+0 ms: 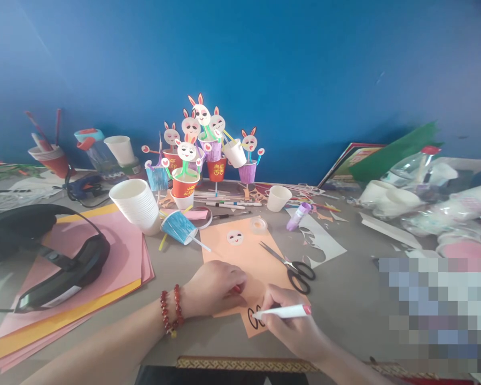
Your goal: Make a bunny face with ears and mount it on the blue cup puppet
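Observation:
My right hand (286,321) grips a white marker with a red end (288,311). Its tip touches a small piece of orange paper (251,330) bearing black looped outlines. My left hand (212,289), a red bead bracelet on its wrist, rests closed on the larger orange sheet (220,248); between its fingers shows a small red piece that looks like the marker cap (236,289). On that sheet lie a small white paper face (235,237), a tape roll (258,225) and black-handled scissors (294,266).
Several rabbit-faced paper cups (185,187) stand at the back. A blue cup (179,227) lies beside stacked white cups (134,200). Headphones (64,272) rest on pink sheets (116,235) at left. A purple glue stick (299,216) and cut white paper (324,240) lie right of the tape.

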Motion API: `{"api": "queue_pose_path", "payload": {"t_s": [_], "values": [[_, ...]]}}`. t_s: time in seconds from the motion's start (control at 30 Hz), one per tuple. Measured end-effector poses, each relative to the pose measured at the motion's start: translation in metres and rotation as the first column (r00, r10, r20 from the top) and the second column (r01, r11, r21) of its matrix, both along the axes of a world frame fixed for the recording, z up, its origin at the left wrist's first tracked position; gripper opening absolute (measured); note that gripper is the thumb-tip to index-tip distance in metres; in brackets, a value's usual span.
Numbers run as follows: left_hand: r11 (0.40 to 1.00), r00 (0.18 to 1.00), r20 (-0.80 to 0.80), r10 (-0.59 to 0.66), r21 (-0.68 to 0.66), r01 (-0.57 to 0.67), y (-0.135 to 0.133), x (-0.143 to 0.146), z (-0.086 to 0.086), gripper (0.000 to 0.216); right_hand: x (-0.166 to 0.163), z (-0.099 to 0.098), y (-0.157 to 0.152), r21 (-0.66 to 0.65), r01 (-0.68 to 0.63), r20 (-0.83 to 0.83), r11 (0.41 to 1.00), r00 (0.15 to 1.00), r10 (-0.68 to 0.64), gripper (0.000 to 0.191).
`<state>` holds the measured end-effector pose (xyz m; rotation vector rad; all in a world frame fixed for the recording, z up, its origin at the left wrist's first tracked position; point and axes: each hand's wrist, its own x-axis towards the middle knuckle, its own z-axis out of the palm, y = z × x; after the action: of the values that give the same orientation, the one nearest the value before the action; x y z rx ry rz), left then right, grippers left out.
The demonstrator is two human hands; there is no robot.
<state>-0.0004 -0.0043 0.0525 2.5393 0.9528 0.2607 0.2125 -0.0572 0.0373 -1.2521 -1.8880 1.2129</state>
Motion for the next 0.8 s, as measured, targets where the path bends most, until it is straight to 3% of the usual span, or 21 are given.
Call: {"api": "queue_pose_path", "payload": {"t_s": [0.8], "values": [[1.0,1.0,0.006,0.011,0.013,-0.011,0.0002,-0.001,-0.0036,0.027,-0.0007,-0.001,0.0009,0.016,-0.021,0.005,1.0,1.0,0.021,0.018]]}}
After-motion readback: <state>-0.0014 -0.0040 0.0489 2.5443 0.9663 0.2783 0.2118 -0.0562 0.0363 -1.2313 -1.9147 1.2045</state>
